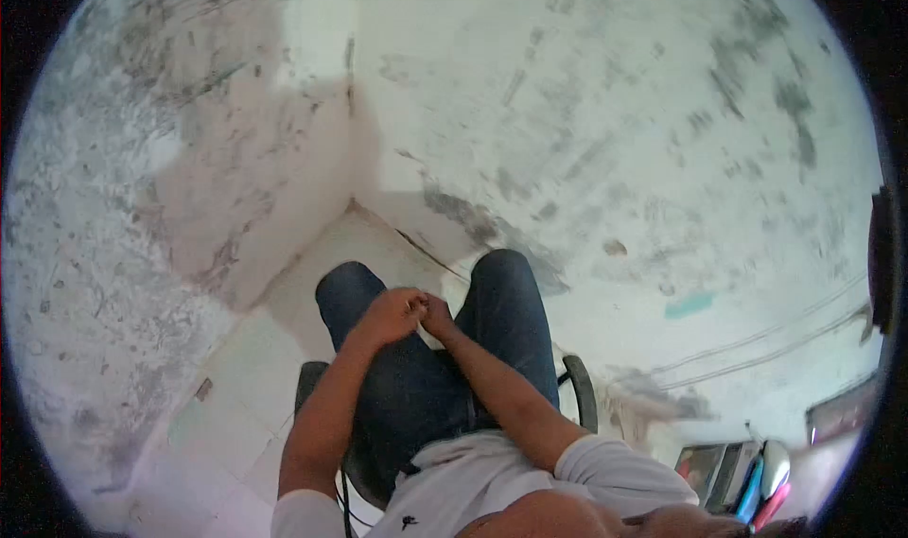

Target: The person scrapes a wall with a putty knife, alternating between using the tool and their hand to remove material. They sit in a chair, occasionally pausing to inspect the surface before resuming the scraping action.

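My left hand (pixel 392 317) and my right hand (pixel 437 318) meet in front of my lap, between the knees of my dark blue jeans (pixel 511 316). Fingers of both hands are curled in and pressed together at the fingertips. Something small and pale may show between them, but it is too small to name. My forearms rest over my thighs, and a white shirt (pixel 473 472) covers my torso.
A chair armrest (pixel 581 391) stands at my right side. Stained, peeling walls (pixel 605 112) meet in a corner ahead above the pale tiled floor (pixel 227 415). Blue and red objects (pixel 761 491) are at the lower right, and cables run along the right wall.
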